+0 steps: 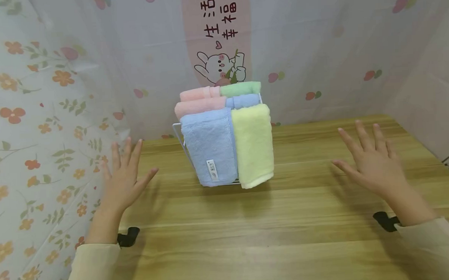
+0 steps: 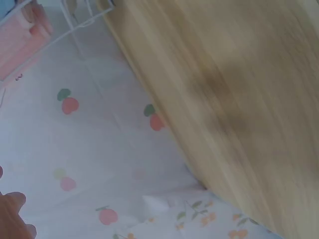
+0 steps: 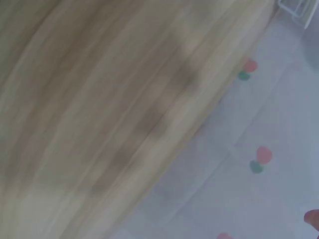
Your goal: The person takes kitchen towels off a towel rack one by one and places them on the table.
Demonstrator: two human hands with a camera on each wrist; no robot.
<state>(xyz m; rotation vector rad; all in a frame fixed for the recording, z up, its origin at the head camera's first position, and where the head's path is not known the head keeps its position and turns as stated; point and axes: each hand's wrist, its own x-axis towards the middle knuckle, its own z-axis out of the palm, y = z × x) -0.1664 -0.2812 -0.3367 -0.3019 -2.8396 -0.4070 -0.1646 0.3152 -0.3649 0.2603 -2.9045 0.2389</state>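
Several folded towels fill a white wire rack (image 1: 185, 146) near the back of the table. In front are a blue towel (image 1: 209, 142) with a white label and a yellow towel (image 1: 253, 145). Behind them sit pink towels (image 1: 200, 105), a smaller blue towel (image 1: 245, 100) and a green towel (image 1: 241, 88). To the left of the rack, my left hand (image 1: 124, 177) hovers over the table with its fingers spread, holding nothing. My right hand (image 1: 376, 166) is likewise spread, well to the right of the rack. Only fingertips show in each wrist view.
The wooden table (image 1: 251, 230) ends at a printed curtain (image 1: 311, 48) behind the rack. A flower-patterned curtain (image 1: 47, 135) hangs close along the left side, near my left hand. Black straps (image 1: 129, 237) are on both wrists.
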